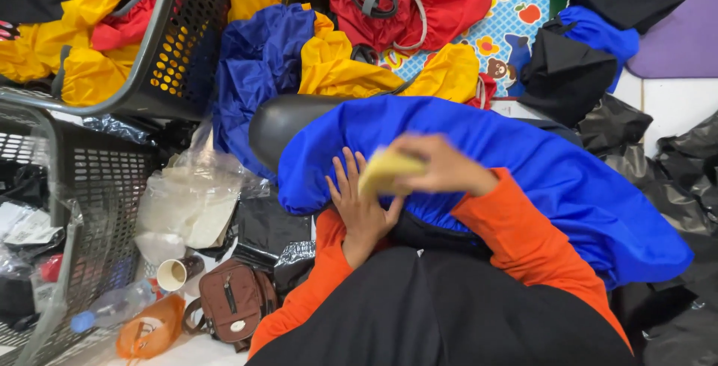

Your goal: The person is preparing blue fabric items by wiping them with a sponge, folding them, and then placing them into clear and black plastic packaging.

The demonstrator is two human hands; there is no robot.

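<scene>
A blue fabric cover (523,179) lies stretched over a black rounded form (280,123) on the person's lap. The left hand (360,205) presses flat on it, fingers spread; the blurred right hand (441,165) grips a yellow cloth (389,170). Mesh baskets (179,44) stand far left.

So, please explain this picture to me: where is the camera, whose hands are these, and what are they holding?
The one picture comes from a camera on a person's head, looking down. Both hands, in orange sleeves, are that person's own. The left hand lies flat on a blue fabric cover stretched over a dark rounded form. The right hand holds a blurred yellow piece against the fabric. Around lie yellow, red and blue fabrics, dark baskets, a brown bag and a cup.
</scene>
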